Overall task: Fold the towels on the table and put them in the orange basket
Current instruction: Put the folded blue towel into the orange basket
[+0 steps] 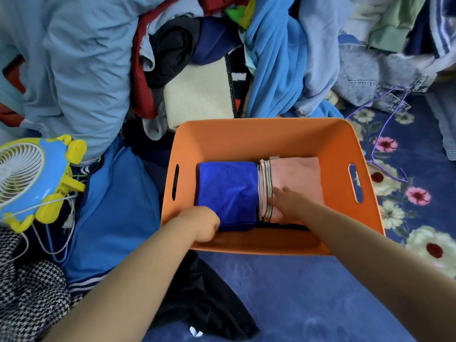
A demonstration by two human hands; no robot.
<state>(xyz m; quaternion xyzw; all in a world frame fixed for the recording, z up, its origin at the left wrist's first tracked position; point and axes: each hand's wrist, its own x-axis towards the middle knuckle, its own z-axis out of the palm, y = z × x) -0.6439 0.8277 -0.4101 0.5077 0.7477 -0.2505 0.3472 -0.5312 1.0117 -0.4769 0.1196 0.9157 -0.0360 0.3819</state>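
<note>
basket: orange basket, rectangular, open top, slot handle in each side wall, sits on blue floral cloth w/ its near rim toward the person.
basket contents, L: folded blue towel, lies flat on the floor of the basket, against the L wall side.
basket contents, R: folded pink towel w/ a striped edge band facing the blue one; the 2 towels lie side by side, touching along that band.
basket contents, front: narrow dark strip shows under/near the towels' near edge; can't tell what it is.
L hand: left hand reaches over the near rim at the blue towel's near-L corner; fingers curled down at the towel edge, blurred, so can't tell if it pinches the cloth or only touches it.
R hand: right hand inside the basket, fingers fairly straight & spread, lying flat on the pink towel near the striped band; holds nothing.
behind basket: big heap of clothes, light blue, red, black, denim, plus a cream knit piece.
L of basket: small blue-yellow fan w/ cords, on blue fabric; houndstooth cloth below it.
near front: black garment beside the L forearm.
R of basket: purple wire hanger on the floral cloth.
</note>
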